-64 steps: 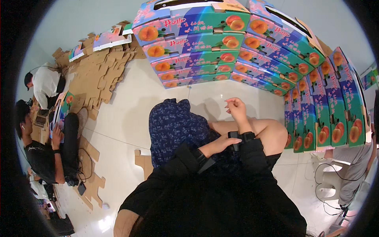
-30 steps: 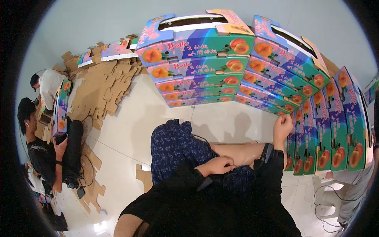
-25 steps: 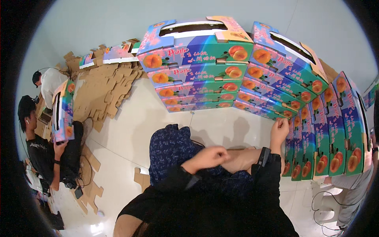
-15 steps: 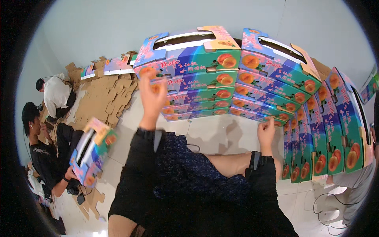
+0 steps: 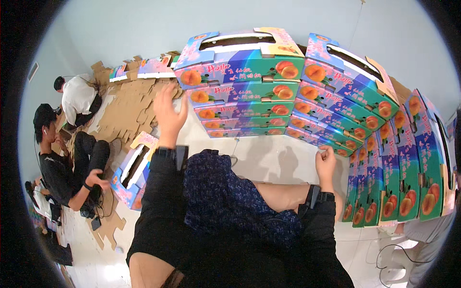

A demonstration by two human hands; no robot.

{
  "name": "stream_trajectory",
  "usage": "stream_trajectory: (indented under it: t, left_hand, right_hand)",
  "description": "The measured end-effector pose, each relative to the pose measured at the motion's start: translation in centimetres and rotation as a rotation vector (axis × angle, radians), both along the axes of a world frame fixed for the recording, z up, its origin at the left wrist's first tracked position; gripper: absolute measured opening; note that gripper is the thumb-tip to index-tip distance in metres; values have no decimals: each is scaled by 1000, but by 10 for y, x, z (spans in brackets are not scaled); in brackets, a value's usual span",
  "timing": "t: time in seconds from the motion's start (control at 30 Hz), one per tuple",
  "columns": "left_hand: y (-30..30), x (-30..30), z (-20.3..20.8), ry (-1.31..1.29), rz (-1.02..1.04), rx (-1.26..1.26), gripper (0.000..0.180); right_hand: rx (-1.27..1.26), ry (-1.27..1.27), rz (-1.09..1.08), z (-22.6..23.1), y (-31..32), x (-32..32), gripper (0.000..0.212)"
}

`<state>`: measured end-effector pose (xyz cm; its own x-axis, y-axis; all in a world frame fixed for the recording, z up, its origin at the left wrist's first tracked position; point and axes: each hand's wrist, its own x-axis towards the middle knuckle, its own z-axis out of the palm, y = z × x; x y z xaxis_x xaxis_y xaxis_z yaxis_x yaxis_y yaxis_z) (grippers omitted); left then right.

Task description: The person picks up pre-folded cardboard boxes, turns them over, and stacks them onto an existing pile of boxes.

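Note:
My left hand (image 5: 169,115) is raised with the fingers stretched and apart, holding nothing. It is in front of the left stack of printed fruit boxes (image 5: 240,72), apart from it. My right hand (image 5: 326,164) is curled closed above my knee, with nothing visible in it, near the low end of the middle stack of boxes (image 5: 345,84). A peach-printed carton (image 5: 128,169) with a handle slot stands beside my left forearm, which partly covers it. A co-worker's open hand (image 5: 98,179) is just left of that carton.
More boxes (image 5: 408,158) are stacked on the right. Flat brown cardboard sheets (image 5: 129,103) spread over the floor at the far left. One co-worker (image 5: 57,163) sits at the left, another in white (image 5: 79,98) behind. A dark cable (image 5: 408,259) lies at the lower right.
The carton the co-worker held has come down beside my left arm, and the co-worker's hand is off it. My left hand has moved slightly left. My right hand stays curled. The view has shifted.

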<state>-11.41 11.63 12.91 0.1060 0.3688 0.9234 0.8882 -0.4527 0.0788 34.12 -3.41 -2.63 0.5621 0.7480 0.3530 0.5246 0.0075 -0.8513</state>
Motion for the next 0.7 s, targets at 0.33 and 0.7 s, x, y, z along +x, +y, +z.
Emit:
stream_trajectory:
  t: [0.33,0.7]
  left_hand:
    - [-102,-232,-228,-167,828,-1449,114]
    - [-101,-284,-271,-137,955,-1387,116]
  right_hand:
    - [-106,-18,126,12,-27,-8,10]
    - [-283,-173,150,15,-31,-21,12]
